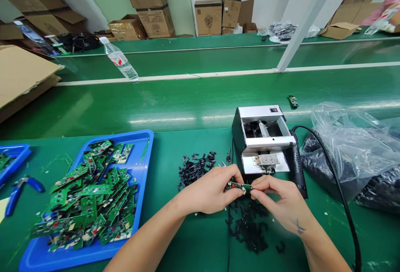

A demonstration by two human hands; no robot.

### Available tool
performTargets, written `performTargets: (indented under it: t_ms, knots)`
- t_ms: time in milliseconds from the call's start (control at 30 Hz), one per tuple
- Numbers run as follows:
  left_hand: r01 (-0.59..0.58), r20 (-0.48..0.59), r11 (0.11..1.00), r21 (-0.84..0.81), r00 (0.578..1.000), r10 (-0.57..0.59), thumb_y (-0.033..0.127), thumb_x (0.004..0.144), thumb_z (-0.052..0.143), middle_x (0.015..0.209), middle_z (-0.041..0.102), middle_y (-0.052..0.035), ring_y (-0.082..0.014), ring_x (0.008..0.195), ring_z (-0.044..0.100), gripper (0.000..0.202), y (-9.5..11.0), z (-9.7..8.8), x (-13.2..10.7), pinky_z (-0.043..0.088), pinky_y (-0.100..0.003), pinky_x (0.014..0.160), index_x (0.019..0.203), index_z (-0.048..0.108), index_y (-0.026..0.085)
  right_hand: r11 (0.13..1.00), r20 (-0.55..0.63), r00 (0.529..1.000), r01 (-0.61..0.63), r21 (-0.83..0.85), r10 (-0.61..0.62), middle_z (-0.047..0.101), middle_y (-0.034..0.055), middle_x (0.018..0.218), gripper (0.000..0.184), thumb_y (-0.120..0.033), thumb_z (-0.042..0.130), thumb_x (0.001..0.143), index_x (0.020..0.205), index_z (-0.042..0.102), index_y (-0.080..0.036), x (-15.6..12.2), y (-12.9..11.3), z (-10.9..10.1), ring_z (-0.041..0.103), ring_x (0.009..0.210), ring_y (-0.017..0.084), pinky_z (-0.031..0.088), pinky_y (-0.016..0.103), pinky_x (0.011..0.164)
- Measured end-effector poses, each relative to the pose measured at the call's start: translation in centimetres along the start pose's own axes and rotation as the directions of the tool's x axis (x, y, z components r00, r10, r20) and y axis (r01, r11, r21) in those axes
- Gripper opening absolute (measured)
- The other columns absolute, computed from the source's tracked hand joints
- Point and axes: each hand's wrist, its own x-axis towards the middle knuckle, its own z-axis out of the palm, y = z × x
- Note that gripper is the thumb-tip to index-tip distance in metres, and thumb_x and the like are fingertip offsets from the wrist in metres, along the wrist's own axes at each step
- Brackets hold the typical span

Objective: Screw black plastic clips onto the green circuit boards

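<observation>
A small green circuit board (235,186) is held up in front of the silver and black machine (264,142). My left hand (211,188) has its thumb and fingers closed round the board's left part. At the board's right end, my right hand (276,197) pinches a small black part (251,188) against it; the fingertips hide most of that part. One pile of small black plastic parts (193,170) lies beyond my left hand. Below the hands, nearer to me, is a second pile of black plastic pieces (251,226).
To the left stands a blue tray (146,167) heaped with green circuit boards (93,197). Blue-handled cutters (18,192) lie beyond it. Clear plastic bags (353,142) and a black cable (340,188) are on the right. A water bottle (120,60) and a single board (293,101) sit farther back.
</observation>
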Motion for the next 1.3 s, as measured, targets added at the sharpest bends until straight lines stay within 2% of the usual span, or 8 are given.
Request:
performTargets:
  t_ms: [333,533,700,900,1000,1133,1233,1300]
  knots:
    - [-0.04,-0.018,0.998,0.039,0.999,0.041,0.023,0.096,0.059,0.097,0.066,-0.0016,-0.0182,0.086,0.06,0.005,-0.1,0.3,0.1,0.043,-0.03,0.078,0.099,0.055,0.021,0.983,-0.095,0.984,0.139,-0.122,-0.151,0.073,0.0009,0.085,0.01,-0.016,0.062,0.095,0.087,0.064,-0.022,0.0,-0.3,0.5,0.071,0.075,0.015,0.056,0.024,0.069]
    - [-0.124,-0.038,0.992,0.025,0.991,0.125,0.025,0.102,0.049,0.093,0.064,-0.0026,-0.0171,0.085,0.058,0.009,0.4,0.1,0.3,0.044,-0.028,0.078,0.097,0.056,0.02,0.947,-0.148,0.955,0.219,-0.234,-0.258,0.074,0.0027,0.088,0.009,-0.013,0.064,0.094,0.092,0.063,-0.022,0.2,-0.3,0.4,0.073,0.079,0.017,0.058,0.028,0.073]
    - [-0.189,-0.115,0.981,-0.033,0.976,0.184,0.023,0.102,0.048,0.095,0.065,-0.0043,-0.0171,0.085,0.059,0.012,0.3,0.2,0.3,0.046,-0.029,0.082,0.098,0.059,0.02,0.899,-0.157,0.922,0.288,-0.33,-0.353,0.074,0.0047,0.09,0.016,-0.007,0.065,0.091,0.098,0.063,-0.022,0.1,-0.7,0.1,0.072,0.083,0.018,0.059,0.032,0.075]
    - [-0.271,-0.206,0.962,-0.03,0.944,0.259,0.015,0.1,0.051,0.104,0.066,-0.0067,-0.0181,0.095,0.062,0.013,0.4,0.4,0.4,0.048,-0.029,0.087,0.1,0.063,0.018,0.825,-0.194,0.881,0.299,-0.479,-0.432,0.073,0.006,0.088,0.021,-0.002,0.069,0.087,0.098,0.061,-0.019,0.5,-1.4,0.1,0.069,0.088,0.019,0.057,0.034,0.081]
    - [-0.311,-0.234,0.946,0.092,0.916,0.324,0.014,0.101,0.05,0.11,0.067,-0.0072,-0.019,0.1,0.06,0.015,-0.3,0.3,0.7,0.047,-0.031,0.091,0.1,0.065,0.018,0.751,-0.18,0.864,0.285,-0.596,-0.471,0.074,0.0068,0.094,0.018,-0.005,0.07,0.087,0.096,0.064,-0.019,1.3,-1.6,0.0,0.066,0.088,0.021,0.055,0.035,0.08]
    - [-0.291,-0.22,0.882,0.371,0.895,0.388,0.016,0.103,0.047,0.117,0.068,-0.0065,-0.0203,0.097,0.056,0.021,-2.0,0.3,1.1,0.047,-0.035,0.088,0.103,0.067,0.02,0.682,-0.178,0.892,0.177,-0.709,-0.416,0.072,0.0071,0.097,0.007,-0.015,0.067,0.092,0.091,0.07,-0.021,2.1,-1.4,0.6,0.064,0.081,0.02,0.051,0.034,0.073]
    - [-0.299,-0.159,0.794,0.53,0.884,0.44,0.016,0.103,0.045,0.124,0.067,-0.006,-0.0217,0.098,0.052,0.024,-2.8,0.5,1.3,0.048,-0.036,0.086,0.104,0.068,0.019,0.697,-0.192,0.91,0.132,-0.705,-0.366,0.07,0.0058,0.092,0.008,-0.018,0.065,0.095,0.093,0.072,-0.021,1.8,-1.1,0.9,0.066,0.078,0.018,0.05,0.032,0.071]
    - [-0.303,-0.124,0.737,0.605,0.878,0.462,0.014,0.103,0.044,0.127,0.067,-0.0057,-0.0224,0.098,0.05,0.025,-3.1,0.7,1.3,0.049,-0.036,0.084,0.103,0.069,0.019,0.744,-0.175,0.927,0.145,-0.652,-0.333,0.071,0.0044,0.094,0.011,-0.019,0.063,0.097,0.098,0.073,-0.023,1.4,-1.0,0.2,0.068,0.084,0.018,0.052,0.031,0.077]
